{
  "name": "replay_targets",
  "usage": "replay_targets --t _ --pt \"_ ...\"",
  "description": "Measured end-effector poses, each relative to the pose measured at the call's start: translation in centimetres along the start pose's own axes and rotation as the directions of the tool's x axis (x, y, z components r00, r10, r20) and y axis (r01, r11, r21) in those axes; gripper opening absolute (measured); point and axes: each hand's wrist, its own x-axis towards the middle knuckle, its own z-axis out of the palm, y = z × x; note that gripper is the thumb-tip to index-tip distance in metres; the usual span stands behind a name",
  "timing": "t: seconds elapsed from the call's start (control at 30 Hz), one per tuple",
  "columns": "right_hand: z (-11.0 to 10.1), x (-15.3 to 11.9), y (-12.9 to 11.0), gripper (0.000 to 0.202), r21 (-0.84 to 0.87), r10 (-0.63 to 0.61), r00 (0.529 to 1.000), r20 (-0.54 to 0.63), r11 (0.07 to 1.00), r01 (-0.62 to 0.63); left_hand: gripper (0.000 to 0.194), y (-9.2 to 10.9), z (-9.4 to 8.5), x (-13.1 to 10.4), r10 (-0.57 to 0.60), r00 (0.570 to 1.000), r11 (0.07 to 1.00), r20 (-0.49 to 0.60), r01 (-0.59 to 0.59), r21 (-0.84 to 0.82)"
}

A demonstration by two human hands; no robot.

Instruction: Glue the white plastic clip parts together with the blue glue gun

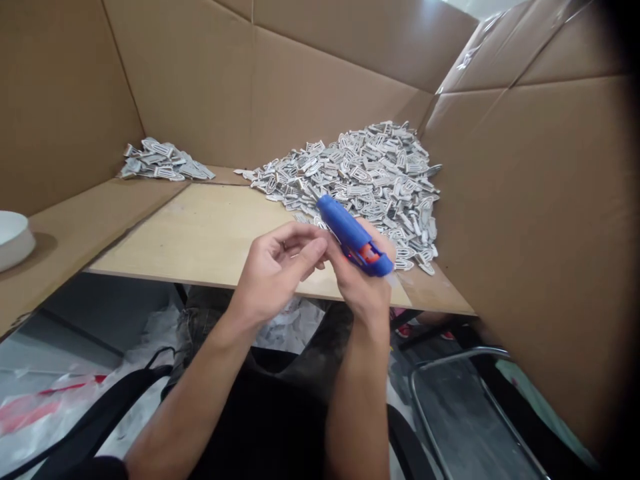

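My right hand (363, 287) is wrapped round a blue glue gun (345, 223). It has an orange part near its rear, a small red light on its side, and a thin tip tilted away toward the pile. Beside it, the thumb and fingers of my left hand (275, 267) are pinched close to the right hand's fingers. Whatever the left fingertips hold, if anything, is too small or hidden to make out. Just beyond both hands spreads a large pile of flat, light grey clip-like pieces (370, 167) with slots in them.
A smaller heap of similar pieces (163, 160) lies at the back left. Tall cardboard walls (330, 80) enclose the wooden board (200, 227). A white bowl (15, 237) stands at the left edge. Below right is a metal-framed stool (465, 413).
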Motion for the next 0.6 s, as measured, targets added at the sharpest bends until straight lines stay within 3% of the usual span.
replay_targets --t 0.1,0.2,0.6 --pt "0.1 -1.2 -2.8 0.035 -0.004 -0.015 0.992 -0.123 1.000 0.015 0.030 1.9 0.3 -1.2 0.023 1.000 0.999 0.004 -0.022 -0.036" --pt "0.1 -2.2 -4.1 0.031 -0.025 -0.031 0.990 -0.139 0.999 0.028 0.026 2.8 0.2 -2.2 0.046 0.999 0.998 0.007 -0.046 -0.051" --pt "-0.3 -3.5 -5.0 0.026 -0.125 -0.197 0.964 -0.177 0.976 0.176 0.010 3.2 0.2 -4.5 0.126 0.991 0.991 -0.050 -0.127 -0.036"
